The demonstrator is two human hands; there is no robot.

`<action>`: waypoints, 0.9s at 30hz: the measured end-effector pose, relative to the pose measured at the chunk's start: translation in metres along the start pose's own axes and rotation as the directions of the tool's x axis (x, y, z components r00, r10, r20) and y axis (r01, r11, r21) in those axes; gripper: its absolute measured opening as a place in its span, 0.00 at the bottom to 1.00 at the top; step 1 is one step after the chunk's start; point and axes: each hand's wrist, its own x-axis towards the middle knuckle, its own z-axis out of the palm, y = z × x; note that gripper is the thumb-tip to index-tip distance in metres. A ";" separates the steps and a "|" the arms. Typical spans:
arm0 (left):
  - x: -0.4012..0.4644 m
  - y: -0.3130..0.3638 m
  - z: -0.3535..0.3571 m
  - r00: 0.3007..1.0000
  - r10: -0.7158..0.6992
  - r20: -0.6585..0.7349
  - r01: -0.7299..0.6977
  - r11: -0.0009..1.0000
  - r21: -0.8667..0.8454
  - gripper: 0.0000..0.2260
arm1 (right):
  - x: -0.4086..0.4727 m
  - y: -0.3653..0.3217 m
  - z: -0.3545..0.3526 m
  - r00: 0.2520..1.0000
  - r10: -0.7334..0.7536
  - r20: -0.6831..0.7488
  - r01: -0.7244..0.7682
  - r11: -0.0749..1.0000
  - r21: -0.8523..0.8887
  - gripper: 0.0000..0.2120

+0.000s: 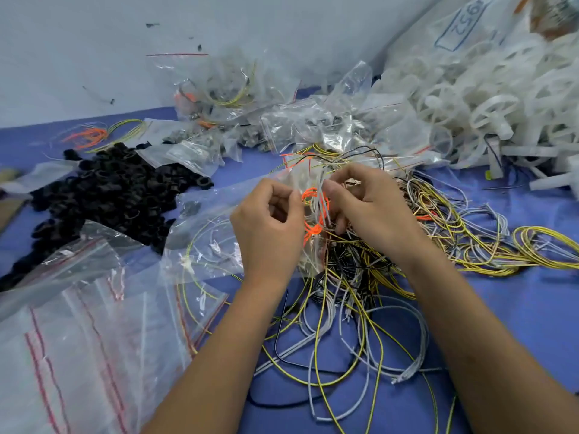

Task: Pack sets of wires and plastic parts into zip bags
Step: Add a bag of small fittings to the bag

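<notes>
A blue surface [517, 308] is carrying all the material, and a pale wall [78, 42] is rising behind it. At far right, a large heap of white plastic parts [488, 98], many of them ring-shaped, is spilling out of a big clear sack [463, 23] bearing handwritten numbers. At left, a pile of black rings [106, 195] is spreading across the surface. A stack of empty zip bags [78, 339] with red seal strips is lying in the near left corner. Filled zip bags [238, 98], already holding wires and small parts, are piling up against the wall at centre. A loose tangle of wires [354, 296], yellow-green, white, grey and black, is sprawling under and between the forearms and is crowding the working zone; a further coil of yellow wire [545, 245] is lying at right. A small bundle of orange and yellow wires [100, 134] is resting apart at far left.

The zip bag [219, 220] being worked on is sitting at centre, just above the tangle. It is clear and crumpled, and its contents are showing through: an orange wire [313, 211] looped near the mouth and yellow-green wire lower down.

The left hand [269, 227] is pinching the bag's edge between thumb and curled fingers. The right hand [366, 208] is pinching the opposite edge beside the orange wire, fingers curled tight.
</notes>
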 end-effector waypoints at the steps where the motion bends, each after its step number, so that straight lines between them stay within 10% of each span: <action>1: 0.001 -0.001 -0.001 1.000 0.018 -0.003 -0.018 0.999 0.028 0.08 | -0.001 -0.001 0.000 1.000 -0.018 0.021 0.018 1.000 0.003 0.11; 15: 0.006 -0.018 -0.007 0.948 -0.079 0.308 0.061 0.996 0.067 0.07 | -0.010 -0.004 -0.001 0.930 -0.160 0.331 0.303 0.844 -0.443 0.26; 20: 0.007 -0.018 -0.009 0.926 -0.069 0.370 0.047 0.997 0.068 0.07 | -0.008 -0.006 -0.002 0.948 -0.266 0.176 0.314 0.874 -0.370 0.06; 27: 0.007 -0.019 -0.008 0.971 -0.099 0.218 0.073 0.990 0.123 0.07 | 0.000 0.001 -0.023 0.875 -0.006 -0.484 -0.121 0.966 -0.230 0.14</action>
